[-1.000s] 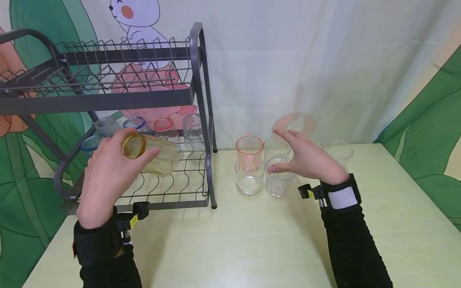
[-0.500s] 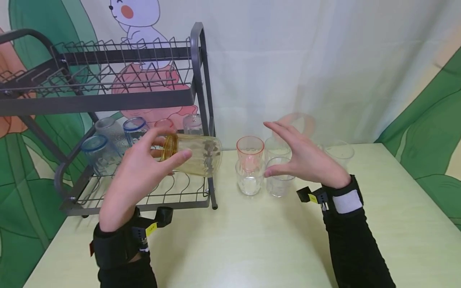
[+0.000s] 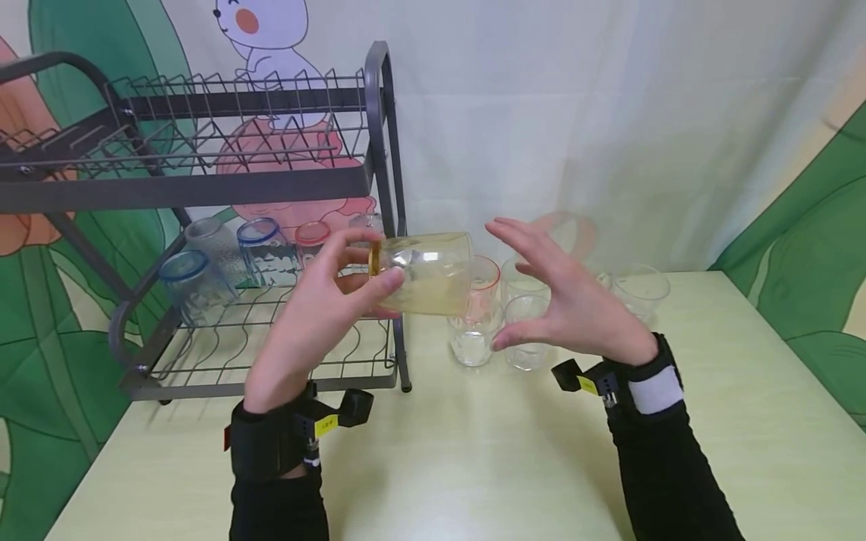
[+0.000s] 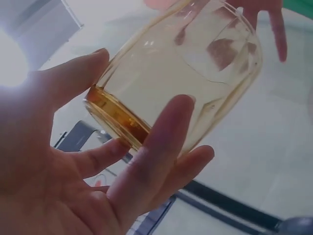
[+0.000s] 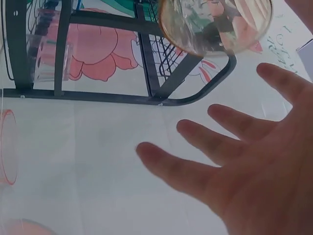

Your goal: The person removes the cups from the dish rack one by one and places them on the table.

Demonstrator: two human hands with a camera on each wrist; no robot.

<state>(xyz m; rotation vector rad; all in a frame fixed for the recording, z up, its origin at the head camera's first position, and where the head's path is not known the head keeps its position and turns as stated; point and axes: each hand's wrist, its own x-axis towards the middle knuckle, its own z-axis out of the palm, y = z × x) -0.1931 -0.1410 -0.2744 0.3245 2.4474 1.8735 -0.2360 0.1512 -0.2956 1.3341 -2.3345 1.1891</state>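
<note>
Pale amber glass [image 3: 433, 274], sideways, midair.
Center of frame, see-through; darker end left, gripped by left hand [image 3: 318, 300], other end toward right hand [image 3: 568, 304].

Holding yellow glass [image 3: 433, 278] sideways in left hand [image 3: 325, 297], across rack [image 3: 203, 191]'s right upright. Holding right hand [image 3: 571, 304], with thumb apart from fingers, near clear glasses [image 3: 525, 356] on table [image 3: 473, 473].

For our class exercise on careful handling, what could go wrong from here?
The yellow glass might slip: the left hand holds it sideways by its base end. If lowered here, it could knock the red-rimmed glass, which it partly covers in the head view. The right hand isn't touching it, so may not catch it.
</note>
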